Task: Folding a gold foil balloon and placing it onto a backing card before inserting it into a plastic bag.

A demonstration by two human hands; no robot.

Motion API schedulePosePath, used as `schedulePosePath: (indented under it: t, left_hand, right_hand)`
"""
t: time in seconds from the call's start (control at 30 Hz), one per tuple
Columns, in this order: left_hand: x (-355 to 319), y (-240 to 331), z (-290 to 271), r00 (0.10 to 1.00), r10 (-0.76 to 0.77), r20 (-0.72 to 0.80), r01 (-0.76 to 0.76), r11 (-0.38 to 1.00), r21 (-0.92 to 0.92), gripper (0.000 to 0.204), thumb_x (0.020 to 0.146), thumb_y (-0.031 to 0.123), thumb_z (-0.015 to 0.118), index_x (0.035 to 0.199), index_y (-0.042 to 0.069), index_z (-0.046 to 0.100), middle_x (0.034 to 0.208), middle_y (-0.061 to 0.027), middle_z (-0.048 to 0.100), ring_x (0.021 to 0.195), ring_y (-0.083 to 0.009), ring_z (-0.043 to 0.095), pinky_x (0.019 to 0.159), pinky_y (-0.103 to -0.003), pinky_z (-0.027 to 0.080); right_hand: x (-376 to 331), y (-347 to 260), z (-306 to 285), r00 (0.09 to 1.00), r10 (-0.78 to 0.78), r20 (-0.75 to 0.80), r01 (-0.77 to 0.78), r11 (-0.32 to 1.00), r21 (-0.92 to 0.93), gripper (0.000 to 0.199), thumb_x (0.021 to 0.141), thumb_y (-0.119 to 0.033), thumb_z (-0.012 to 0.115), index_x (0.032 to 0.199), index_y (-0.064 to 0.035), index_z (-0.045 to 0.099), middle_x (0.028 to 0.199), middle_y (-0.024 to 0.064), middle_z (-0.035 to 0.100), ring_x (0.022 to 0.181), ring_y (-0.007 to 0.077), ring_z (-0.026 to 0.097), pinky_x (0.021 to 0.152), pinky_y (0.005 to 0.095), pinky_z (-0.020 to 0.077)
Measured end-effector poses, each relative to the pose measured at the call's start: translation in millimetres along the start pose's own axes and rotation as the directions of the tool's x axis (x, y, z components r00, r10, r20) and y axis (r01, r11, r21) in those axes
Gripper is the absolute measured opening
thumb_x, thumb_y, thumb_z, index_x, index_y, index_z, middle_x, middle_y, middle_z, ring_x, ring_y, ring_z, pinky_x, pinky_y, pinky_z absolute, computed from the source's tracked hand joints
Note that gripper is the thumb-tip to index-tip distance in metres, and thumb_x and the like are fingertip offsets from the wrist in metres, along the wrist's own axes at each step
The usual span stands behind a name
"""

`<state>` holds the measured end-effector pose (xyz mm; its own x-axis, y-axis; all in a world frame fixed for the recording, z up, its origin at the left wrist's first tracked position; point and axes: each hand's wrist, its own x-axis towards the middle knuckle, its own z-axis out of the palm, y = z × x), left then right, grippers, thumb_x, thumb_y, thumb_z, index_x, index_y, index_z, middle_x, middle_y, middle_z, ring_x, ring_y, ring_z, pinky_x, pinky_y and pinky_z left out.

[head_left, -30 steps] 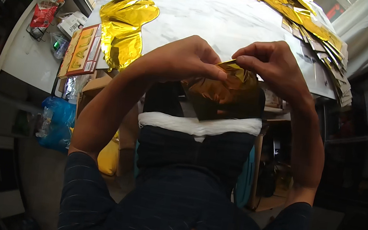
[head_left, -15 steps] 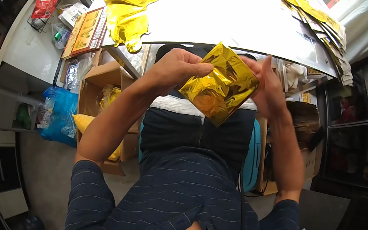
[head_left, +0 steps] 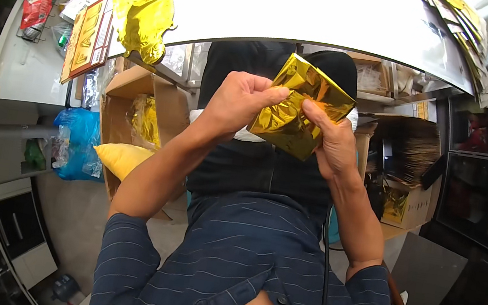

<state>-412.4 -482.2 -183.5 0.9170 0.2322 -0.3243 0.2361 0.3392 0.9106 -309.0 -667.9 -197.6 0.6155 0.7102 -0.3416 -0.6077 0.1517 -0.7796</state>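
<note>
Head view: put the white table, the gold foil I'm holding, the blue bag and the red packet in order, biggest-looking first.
1. white table
2. held gold foil
3. blue bag
4. red packet
The foil looks nearer the camera, which may enlarge it.

One held gold foil square (head_left: 286,124); one white table (head_left: 302,13); one red packet (head_left: 37,9); two striped sleeves (head_left: 127,255).

The folded foil (head_left: 293,119) near the centre of the frame was shiny gold with amber-brown reflections; the foil shape (head_left: 143,5) at the upper left was a brighter yellow-gold. The tabletop (head_left: 309,11) across the top was white. Lower down, the shirt (head_left: 244,234) was navy with thin pale stripes, the trousers (head_left: 235,170) black. On the left, a packet (head_left: 38,9) was red, a bag (head_left: 80,144) blue, a bundle (head_left: 120,159) yellow.
</note>
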Motion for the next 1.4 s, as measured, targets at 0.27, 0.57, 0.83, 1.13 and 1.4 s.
schedulePosePath:
  t: [0.27, 0.57, 0.83, 1.13, 1.4]
  left_hand:
    - [7.1, 0.3, 0.5, 0.978, -0.210, 0.004, 0.206, 0.964, 0.165, 0.027, 0.093, 0.022, 0.077, 0.099, -0.004, 0.076, 0.083, -0.0041, 0.074, 0.068, -0.0051, 0.063, 0.059, -0.023, 0.048]
    - [9.1, -15.8, -7.6, 0.976, -0.219, 0.008, 0.217, 0.968, 0.124, 0.023, 0.090, 0.017, 0.079, 0.100, -0.004, 0.076, 0.079, -0.0026, 0.072, 0.065, -0.0047, 0.060, 0.057, -0.023, 0.046]
    - [13.6, -23.3, -17.2, 0.952, -0.291, 0.097, 0.273, 0.948, 0.163, 0.022, 0.090, 0.015, 0.082, 0.098, -0.003, 0.071, 0.085, -0.0032, 0.073, 0.072, -0.0046, 0.063, 0.063, -0.020, 0.050]
    - [-6.1, -23.8, -32.0, 0.966, -0.256, 0.041, 0.244, 0.952, 0.186, 0.022, 0.088, 0.009, 0.080, 0.101, -0.007, 0.074, 0.086, -0.0091, 0.076, 0.078, -0.0128, 0.073, 0.068, -0.026, 0.062]
    - [-101.1, 80.0, -85.8, 0.709, 0.689, -0.152, -0.042, 0.256, 0.966, 0.016, 0.089, 0.015, 0.080, 0.099, 0.002, 0.075, 0.079, -0.0091, 0.071, 0.069, -0.0145, 0.068, 0.065, -0.029, 0.054]
  right_hand:
    - [12.5, 6.1, -19.1, 0.996, 0.064, -0.055, -0.070, 0.988, -0.136, 0.032, 0.097, -0.015, 0.075, 0.125, -0.0004, 0.068, 0.111, 0.0060, 0.075, 0.096, 0.0129, 0.072, 0.085, 0.0283, 0.0582]
    - [20.1, 6.0, -18.4, 0.986, 0.159, -0.043, -0.164, 0.978, -0.130, 0.036, 0.091, -0.015, 0.083, 0.119, 0.0046, 0.071, 0.107, 0.0086, 0.076, 0.092, 0.0129, 0.071, 0.084, 0.0289, 0.0568]
    - [29.1, 9.4, -30.4, 0.988, 0.132, -0.085, -0.140, 0.986, -0.095, 0.028, 0.090, -0.011, 0.082, 0.114, 0.0013, 0.074, 0.105, 0.0068, 0.077, 0.091, 0.0119, 0.071, 0.082, 0.0273, 0.0550]
    - [38.6, 17.4, -19.3, 0.986, 0.161, -0.044, -0.166, 0.969, -0.182, 0.023, 0.091, -0.010, 0.079, 0.111, -0.0009, 0.073, 0.103, 0.0028, 0.073, 0.089, 0.0105, 0.065, 0.080, 0.0276, 0.0507]
    - [23.0, 13.6, -15.0, 0.998, 0.047, 0.053, -0.027, 0.946, -0.322, 0.032, 0.091, -0.007, 0.078, 0.120, -0.0001, 0.067, 0.109, 0.0067, 0.073, 0.095, 0.0160, 0.070, 0.086, 0.0310, 0.0569]
